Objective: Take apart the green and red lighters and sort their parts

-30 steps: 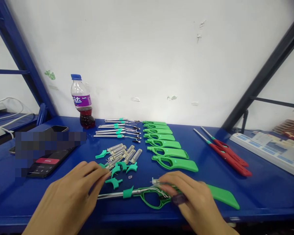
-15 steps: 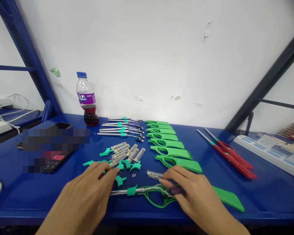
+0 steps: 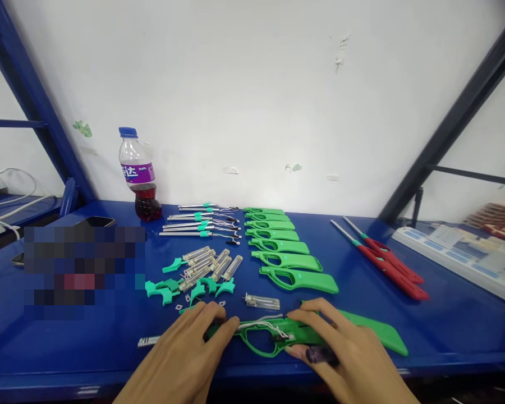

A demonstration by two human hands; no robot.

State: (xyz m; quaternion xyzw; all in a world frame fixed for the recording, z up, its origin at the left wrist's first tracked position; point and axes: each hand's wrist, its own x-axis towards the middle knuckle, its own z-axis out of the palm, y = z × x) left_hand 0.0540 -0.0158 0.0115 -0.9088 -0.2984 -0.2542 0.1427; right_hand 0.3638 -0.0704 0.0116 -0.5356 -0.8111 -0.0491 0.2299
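Observation:
A green lighter casing half (image 3: pixel 258 352) lies near the table's front edge, with white wires (image 3: pixel 261 324) and a small black part in it. My left hand (image 3: pixel 189 345) is closed round the casing's front end, where the metal lighter tube (image 3: pixel 148 341) joins it; the tube's tip sticks out at left. With thumb and fingers, my right hand (image 3: pixel 340 342) grips the casing's handle. Just behind lies a clear fuel tank (image 3: pixel 263 302), touched by neither hand. Beyond my left hand are teal trigger pieces (image 3: pixel 225 287) and a pile of clear fuel tanks (image 3: pixel 200 259).
Several green casings (image 3: pixel 297 279) stand in a column, with wired metal tubes (image 3: pixel 185 233) to their left. Two red lighters (image 3: pixel 391 272) and a white power strip (image 3: pixel 454 264) lie at right. A drink bottle (image 3: pixel 141 179) stands at back left by the wall.
My right hand has let go of the clear fuel tank and now grips the casing. My left hand has moved from the trigger pieces onto the casing's front end. The view has shifted slightly.

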